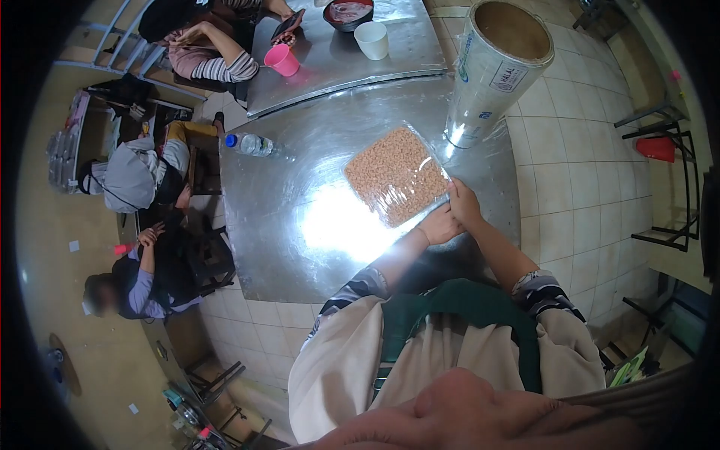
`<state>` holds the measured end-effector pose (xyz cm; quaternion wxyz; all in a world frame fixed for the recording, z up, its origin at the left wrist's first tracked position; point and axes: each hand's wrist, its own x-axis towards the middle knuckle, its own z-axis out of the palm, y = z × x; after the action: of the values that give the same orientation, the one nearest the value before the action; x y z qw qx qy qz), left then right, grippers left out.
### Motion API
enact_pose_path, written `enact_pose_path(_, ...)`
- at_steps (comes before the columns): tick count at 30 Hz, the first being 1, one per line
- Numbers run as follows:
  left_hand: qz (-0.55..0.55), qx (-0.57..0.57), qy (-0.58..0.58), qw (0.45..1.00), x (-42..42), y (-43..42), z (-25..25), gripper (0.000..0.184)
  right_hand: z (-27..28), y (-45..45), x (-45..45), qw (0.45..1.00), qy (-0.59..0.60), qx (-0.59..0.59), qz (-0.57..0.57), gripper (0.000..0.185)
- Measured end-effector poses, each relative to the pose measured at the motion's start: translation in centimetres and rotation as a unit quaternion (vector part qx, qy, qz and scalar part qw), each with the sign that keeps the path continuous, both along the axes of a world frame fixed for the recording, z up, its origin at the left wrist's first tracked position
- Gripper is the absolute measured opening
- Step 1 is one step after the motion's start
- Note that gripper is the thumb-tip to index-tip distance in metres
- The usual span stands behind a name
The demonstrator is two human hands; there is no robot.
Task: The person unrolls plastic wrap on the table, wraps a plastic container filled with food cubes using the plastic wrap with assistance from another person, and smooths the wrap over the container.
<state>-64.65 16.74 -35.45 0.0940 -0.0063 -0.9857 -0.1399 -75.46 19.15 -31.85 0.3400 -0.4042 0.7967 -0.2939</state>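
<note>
A: Quick one: where's your main item?
B: Clear plastic pack of light-brown granules (396,174), centre of frame, flat on your steel-coloured metal table (262,225). Glare on the film and on the tabletop left of it.
A: Your hands?
B: Your right hand (466,202) is at the pack's right corner, fingers nearly closed, pinching the plastic edge. Your left hand (441,225) is right below it, fingers curled, by the lower-right edge. Can't tell if that one grips; the fingertips are hidden.
A: Anything else on your table?
B: Big plastic-film roll (487,82) with a HALAL label, upright, upper right, well apart from your hands. Blue-capped clear bottle (255,145), left of the pack.
A: Top of frame?
B: Second metal table (330,64): pink cup (282,61), white cup (372,41), dark bowl (349,15). A person in a striped sleeve (225,67) holds a phone (288,25), upper left. Two more people sit at left.
</note>
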Motion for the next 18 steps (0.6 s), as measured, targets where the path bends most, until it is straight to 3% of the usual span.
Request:
enact_pose_path(4,0.100,0.063,-0.089,0.989,1.4,2.9,3.5,0.023,-1.1,0.0,0.2,0.998,-0.027,-0.051,-0.038,0.034)
enact_pose_path(6,0.322,0.104,0.062,0.939,2.8,5.5,3.0,0.025,-1.5,-0.1,0.1,0.996,-0.039,-0.058,-0.052,0.034)
enact_pose_path(10,0.400,0.138,0.068,0.903,7.4,6.9,1.1,0.023,-1.8,0.3,0.4,0.993,-0.086,-0.049,-0.069,0.036)
enact_pose_path(12,0.340,0.287,0.110,0.889,9.8,5.9,2.0,0.020,-1.6,0.3,0.5,0.990,-0.114,-0.052,-0.070,0.037)
enact_pose_path(15,0.409,0.297,0.078,0.859,12.9,2.9,5.0,0.017,-2.5,1.0,0.7,0.978,-0.187,-0.034,-0.091,0.039)
enact_pose_path(17,0.476,0.191,0.148,0.846,13.6,-0.7,5.9,0.018,-4.3,2.2,1.3,0.957,-0.205,-0.147,-0.146,0.038)
enact_pose_path(18,0.485,0.152,0.156,0.847,13.2,-3.0,7.0,0.021,-4.4,2.9,1.5,0.956,-0.206,-0.149,-0.149,0.038)
